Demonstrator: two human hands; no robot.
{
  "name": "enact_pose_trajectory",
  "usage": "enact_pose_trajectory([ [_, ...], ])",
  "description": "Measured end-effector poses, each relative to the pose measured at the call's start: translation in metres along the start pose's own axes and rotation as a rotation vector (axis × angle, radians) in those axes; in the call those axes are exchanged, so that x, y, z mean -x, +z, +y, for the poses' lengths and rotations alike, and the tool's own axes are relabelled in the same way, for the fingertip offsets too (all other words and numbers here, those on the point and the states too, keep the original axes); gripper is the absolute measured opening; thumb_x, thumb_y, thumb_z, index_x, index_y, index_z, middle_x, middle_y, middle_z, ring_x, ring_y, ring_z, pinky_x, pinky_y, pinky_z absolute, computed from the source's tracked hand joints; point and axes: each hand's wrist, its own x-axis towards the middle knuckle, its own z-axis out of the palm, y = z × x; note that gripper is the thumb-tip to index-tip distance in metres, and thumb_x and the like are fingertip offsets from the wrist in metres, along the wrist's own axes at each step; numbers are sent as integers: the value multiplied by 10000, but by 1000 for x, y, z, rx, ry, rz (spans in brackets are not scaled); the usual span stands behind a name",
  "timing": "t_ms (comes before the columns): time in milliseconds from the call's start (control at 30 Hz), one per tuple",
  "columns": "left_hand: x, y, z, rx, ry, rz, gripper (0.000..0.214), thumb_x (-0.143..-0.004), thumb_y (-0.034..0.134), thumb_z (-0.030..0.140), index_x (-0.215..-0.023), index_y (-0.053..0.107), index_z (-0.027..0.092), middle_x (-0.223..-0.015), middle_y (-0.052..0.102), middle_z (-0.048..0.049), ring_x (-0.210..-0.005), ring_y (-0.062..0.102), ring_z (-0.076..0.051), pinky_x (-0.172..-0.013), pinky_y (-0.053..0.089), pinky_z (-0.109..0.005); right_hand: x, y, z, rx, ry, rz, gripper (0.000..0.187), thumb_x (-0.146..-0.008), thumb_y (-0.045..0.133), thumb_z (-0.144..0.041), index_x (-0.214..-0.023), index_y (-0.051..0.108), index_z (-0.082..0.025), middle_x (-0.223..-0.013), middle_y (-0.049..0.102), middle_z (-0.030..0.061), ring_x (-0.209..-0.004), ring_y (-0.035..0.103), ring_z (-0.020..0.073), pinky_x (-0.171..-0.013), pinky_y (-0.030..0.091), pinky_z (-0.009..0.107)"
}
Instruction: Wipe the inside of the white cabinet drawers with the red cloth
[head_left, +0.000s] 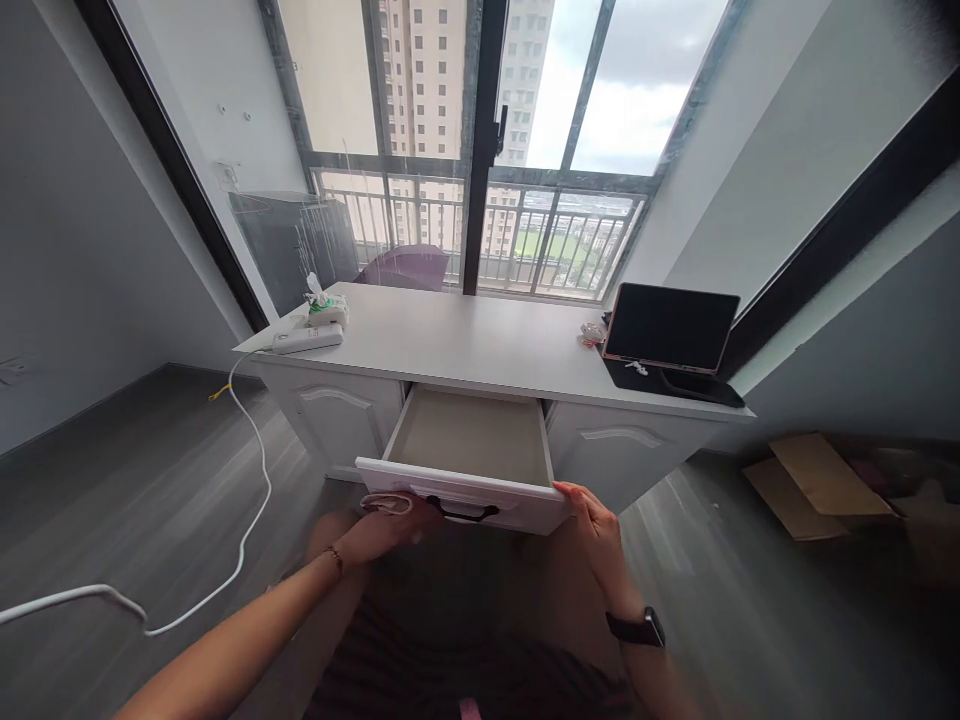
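Observation:
A white drawer (pixel 469 435) is pulled out from the middle of the white desk (pixel 450 335), and its grey bottom shows bare. My left hand (pixel 401 530) is closed on a folded pinkish cloth (pixel 381 503) against the drawer's front, just left of the black handle (pixel 463 513); some of its fingers are in shadow. At the front panel's right end, my right hand (pixel 595 522) grips the top corner, fingers over the edge.
On the desk's left lie a power strip (pixel 307 338) and a tissue pack (pixel 328 310). A tablet (pixel 671 325) stands on the right by white earphones (pixel 636 369). A white cable (pixel 255 490) crosses the left floor; an open cardboard box (pixel 821 485) lies right.

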Motion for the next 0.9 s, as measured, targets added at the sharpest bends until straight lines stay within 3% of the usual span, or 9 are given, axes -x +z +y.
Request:
enact_pose_trajectory([
  [100,17,-28,-25,-15,123,-195,648,-847,306,32,-1421,391,320,-1421,508,0,-1326,428,-117,-1101,297,-296,1,0,0,-3,3,16,437,-952,358,-484,-981,714,-233,-1056,696,57,-1008,624,220,-880,472,340],
  [200,24,-46,-35,-127,-10,-183,627,-866,309,54,-1415,399,346,-1432,489,4,-1362,382,-157,-1134,239,-384,1,1,0,-9,-8,23,426,-951,371,-477,-976,715,-227,-1050,697,59,-1001,627,219,-879,473,338],
  [267,21,-51,-28,-187,-87,-167,617,-866,339,64,-1403,417,358,-1442,476,1,-1382,351,-189,-1132,234,-416,1,2,1,-10,-16,27,419,-951,375,-471,-972,714,-225,-1046,697,61,-994,628,220,-870,476,339],
  [433,-20,-37,28,-190,-19,-94,688,-826,437,62,-1422,365,397,-1475,432,21,-1418,274,-213,-1155,164,-434,2,6,2,-5,-7,50,409,-953,373,-458,-972,708,-224,-1042,695,66,-989,626,227,-866,479,351],
  [533,-61,-18,72,-122,110,-47,700,-845,483,119,-1475,267,334,-1503,386,18,-1427,248,-212,-1160,173,-408,3,6,1,-10,-1,50,397,-956,374,-444,-977,704,-223,-1043,692,67,-986,626,223,-869,482,351],
  [700,-117,12,132,-40,279,29,586,-903,448,167,-1467,315,258,-1521,353,-3,-1434,218,-164,-1169,191,-339,2,6,2,10,-29,71,392,-956,377,-435,-969,703,-218,-1028,694,75,-967,629,222,-867,493,362],
  [800,-130,19,147,-43,325,32,561,-918,396,143,-1466,315,228,-1533,322,13,-1440,187,-144,-1182,167,-331,1,7,3,17,-36,71,384,-958,377,-426,-971,700,-219,-1022,690,74,-956,627,215,-864,492,361],
  [900,-124,16,140,-52,327,33,573,-913,379,120,-1474,294,199,-1532,322,11,-1430,219,-130,-1178,170,-303,2,7,2,13,-34,78,380,-961,377,-420,-968,698,-217,-1015,686,72,-955,622,210,-859,487,353],
])
